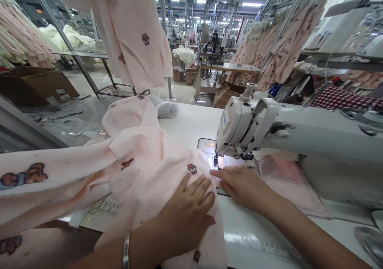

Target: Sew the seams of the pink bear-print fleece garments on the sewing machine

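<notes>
A pale pink fabric printed with small bears lies bunched across the white sewing table. My left hand rests flat on it with fingers stretched out, a silver bracelet on the wrist. My right hand lies on the fabric's edge just in front of the needle area, fingers extended toward the presser foot. The white sewing machine stands over that spot, its arm running off to the right.
A pink checked cloth lies under the machine arm. Pink garments hang overhead and on racks at right. A cardboard box sits on the floor at left. More workstations stand behind.
</notes>
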The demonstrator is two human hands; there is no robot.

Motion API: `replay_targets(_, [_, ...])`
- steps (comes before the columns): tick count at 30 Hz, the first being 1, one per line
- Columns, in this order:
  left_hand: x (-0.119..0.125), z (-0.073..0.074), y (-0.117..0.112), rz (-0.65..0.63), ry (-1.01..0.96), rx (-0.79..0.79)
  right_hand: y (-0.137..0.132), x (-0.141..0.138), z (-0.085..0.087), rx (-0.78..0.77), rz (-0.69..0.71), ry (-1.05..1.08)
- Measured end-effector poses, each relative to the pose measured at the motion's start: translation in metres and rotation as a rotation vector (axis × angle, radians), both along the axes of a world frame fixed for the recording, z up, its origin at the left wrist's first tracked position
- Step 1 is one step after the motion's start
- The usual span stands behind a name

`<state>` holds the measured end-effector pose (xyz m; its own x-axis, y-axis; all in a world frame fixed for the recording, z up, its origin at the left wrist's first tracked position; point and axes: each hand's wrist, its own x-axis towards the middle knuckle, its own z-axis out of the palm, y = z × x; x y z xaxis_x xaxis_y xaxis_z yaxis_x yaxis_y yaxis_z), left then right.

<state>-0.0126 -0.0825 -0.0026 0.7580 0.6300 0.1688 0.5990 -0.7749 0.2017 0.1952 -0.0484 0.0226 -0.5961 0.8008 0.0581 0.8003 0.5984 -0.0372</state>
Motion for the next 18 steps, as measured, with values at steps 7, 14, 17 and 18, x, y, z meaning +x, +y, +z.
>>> replay_targets(7, [-0.003,0.011,0.044,-0.095,0.01,-0.084,0.012,0.024,-0.013,0.14,-0.196,-0.142])
replay_targets(14, [0.006,0.012,0.074,-0.123,0.016,-0.04,0.021,0.03,-0.021,0.226,-0.357,-0.1])
replay_targets(17, [0.007,0.012,0.076,-0.139,-0.008,-0.005,0.024,0.031,-0.026,0.24,-0.358,-0.048])
replay_targets(18, [0.008,0.011,0.076,-0.153,-0.015,0.013,0.025,0.032,-0.027,0.24,-0.345,-0.031])
